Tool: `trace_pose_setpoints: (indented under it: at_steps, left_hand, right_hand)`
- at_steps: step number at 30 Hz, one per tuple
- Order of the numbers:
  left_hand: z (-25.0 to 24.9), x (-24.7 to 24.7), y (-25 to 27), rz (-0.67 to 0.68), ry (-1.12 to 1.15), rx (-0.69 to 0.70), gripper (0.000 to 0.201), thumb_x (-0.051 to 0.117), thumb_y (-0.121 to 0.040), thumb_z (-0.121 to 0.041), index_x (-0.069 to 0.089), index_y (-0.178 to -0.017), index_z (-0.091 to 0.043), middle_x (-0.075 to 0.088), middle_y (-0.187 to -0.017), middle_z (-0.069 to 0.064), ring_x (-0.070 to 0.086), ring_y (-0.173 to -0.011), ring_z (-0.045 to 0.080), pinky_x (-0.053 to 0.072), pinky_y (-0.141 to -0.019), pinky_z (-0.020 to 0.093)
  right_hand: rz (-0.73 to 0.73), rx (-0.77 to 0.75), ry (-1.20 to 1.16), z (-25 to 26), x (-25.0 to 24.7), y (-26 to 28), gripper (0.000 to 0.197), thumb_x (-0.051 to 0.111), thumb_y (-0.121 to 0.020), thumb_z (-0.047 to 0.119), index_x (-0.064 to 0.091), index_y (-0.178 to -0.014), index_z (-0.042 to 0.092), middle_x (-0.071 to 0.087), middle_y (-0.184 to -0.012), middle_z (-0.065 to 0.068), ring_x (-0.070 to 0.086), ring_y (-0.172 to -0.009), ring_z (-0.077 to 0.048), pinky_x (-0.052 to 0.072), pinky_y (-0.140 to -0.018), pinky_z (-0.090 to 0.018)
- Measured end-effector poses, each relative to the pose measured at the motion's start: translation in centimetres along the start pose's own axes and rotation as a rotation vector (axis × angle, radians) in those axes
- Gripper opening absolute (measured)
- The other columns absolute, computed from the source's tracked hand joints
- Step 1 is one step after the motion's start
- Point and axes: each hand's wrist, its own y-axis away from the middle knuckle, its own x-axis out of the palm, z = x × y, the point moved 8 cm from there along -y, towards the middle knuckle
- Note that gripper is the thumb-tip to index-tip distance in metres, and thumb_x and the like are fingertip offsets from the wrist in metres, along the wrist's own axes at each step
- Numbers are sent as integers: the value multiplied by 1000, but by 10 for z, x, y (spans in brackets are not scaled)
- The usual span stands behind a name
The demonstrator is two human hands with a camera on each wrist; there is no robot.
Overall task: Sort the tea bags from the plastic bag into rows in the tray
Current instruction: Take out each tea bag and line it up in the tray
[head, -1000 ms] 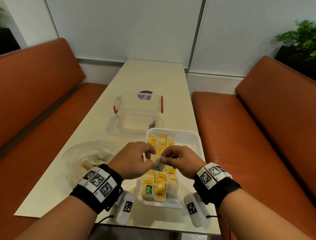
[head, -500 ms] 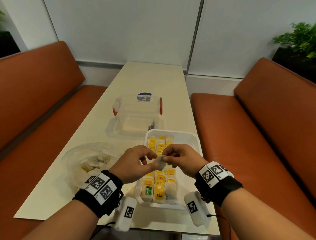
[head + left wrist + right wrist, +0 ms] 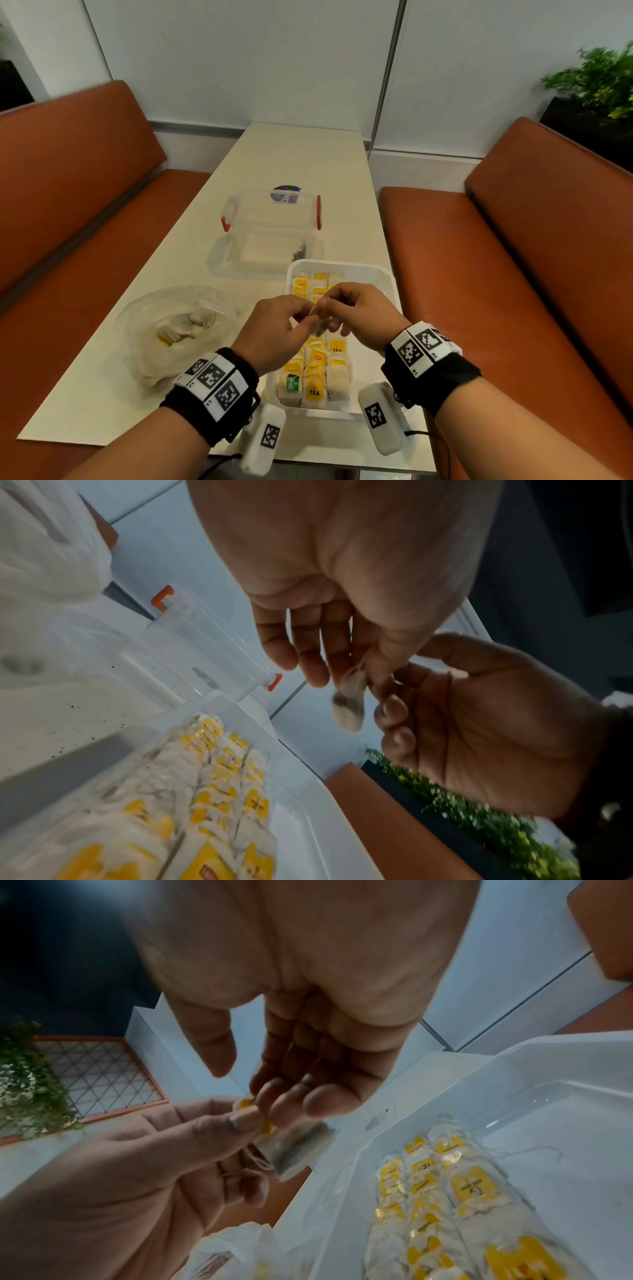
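Observation:
Both hands meet above the middle of the white tray (image 3: 387,274). My left hand (image 3: 284,329) pinches a small tea bag (image 3: 318,320) between thumb and fingers, and the pouch (image 3: 349,704) hangs below them. String loops over the left fingers (image 3: 236,1175). The curled fingertips of my right hand (image 3: 358,313) close on the bag's yellow tag (image 3: 266,1126). Rows of tea bags (image 3: 315,380) with yellow tags fill the tray's left part. The crumpled plastic bag (image 3: 178,329) lies left of the tray with several tea bags inside.
A clear box with red clips (image 3: 270,212) stands beyond the tray, with its lid (image 3: 263,255) lying flat in front of it. The tray's right part (image 3: 548,1137) is bare. Orange benches (image 3: 513,274) flank the narrow table (image 3: 301,154).
The fingertips of both hands have drawn closer together around the tea bag. The hands stay over the same part of the tray.

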Motion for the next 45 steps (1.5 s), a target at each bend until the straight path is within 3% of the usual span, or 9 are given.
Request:
trace_pose_setpoints:
  at_steps: [2, 5, 8, 12, 17, 23, 27, 37, 45]
  left_hand:
    - [3, 0, -2, 47, 34, -38, 11, 65, -90, -24, 75, -94, -28, 68, -77, -19, 58, -72, -6, 39, -61, 8]
    - [0, 2, -5, 120, 49, -51, 10, 65, -91, -26, 75, -92, -26, 66, -77, -18, 55, -65, -9, 36, -57, 8]
    - [-2, 7, -5, 185, 42, -60, 10, 65, -90, -28, 75, -93, -26, 66, -76, -14, 54, -64, -8, 36, -59, 11]
    - [22, 9, 0, 252, -88, -206, 20, 68, -85, -36, 70, -100, -24, 67, -85, -10, 61, -78, 2, 49, -72, 20]
    - [69, 11, 13, 346, -497, -437, 46, 62, -86, -48, 55, -118, -16, 65, -105, 2, 59, -99, 20, 48, -80, 30]
    - [78, 18, 16, 388, -523, -465, 50, 62, -84, -51, 52, -119, -16, 63, -106, 2, 61, -95, 20, 50, -79, 32]
    - [79, 16, 13, 393, -535, -450, 52, 62, -84, -52, 53, -120, -16, 63, -109, 3, 60, -99, 21, 50, -83, 34]
    - [78, 16, 11, 382, -538, -432, 55, 61, -84, -53, 52, -123, -16, 62, -112, 3, 59, -101, 21, 50, -83, 33]
    - [76, 15, 13, 408, -509, -434, 55, 61, -85, -52, 52, -126, -15, 64, -109, 2, 59, -101, 19, 49, -83, 31]
  right_hand:
    - [-45, -32, 104, 7, -11, 2, 7, 70, -83, 28, 66, -84, 23, 68, -76, 4, 59, -62, -6, 47, -63, -25]
    - [3, -104, 316, 19, -14, 4, 25, 75, -78, 33, 62, -100, 33, 61, -88, 11, 51, -68, -2, 45, -67, -20]
    - [95, -140, 439, 25, -5, 5, 13, 70, -83, 30, 65, -95, 31, 60, -89, 13, 50, -67, 0, 39, -65, -14]
    - [252, -17, 608, 7, 4, 3, 6, 65, -88, 25, 60, -86, 27, 64, -89, 10, 53, -66, 2, 41, -64, -14]
    - [448, 178, 763, -31, 22, 5, 15, 57, -90, 17, 54, -79, 26, 71, -79, 5, 62, -62, -4, 49, -65, -21]
    - [669, 304, 879, -59, 47, 16, 16, 51, -95, 18, 61, -106, 21, 74, -87, 1, 60, -59, -5, 51, -71, -23]
    - [789, 356, 898, -69, 59, 20, 7, 55, -93, 22, 60, -98, 25, 72, -83, 3, 63, -65, -10, 50, -69, -23]
    - [622, 281, 1059, -87, 57, 2, 20, 64, -88, 19, 67, -107, 19, 67, -110, 1, 61, -101, -18, 47, -81, -26]
    - [524, 268, 1071, -78, 49, -4, 14, 65, -85, 26, 64, -97, 19, 65, -100, -1, 56, -85, -17, 45, -72, -25]
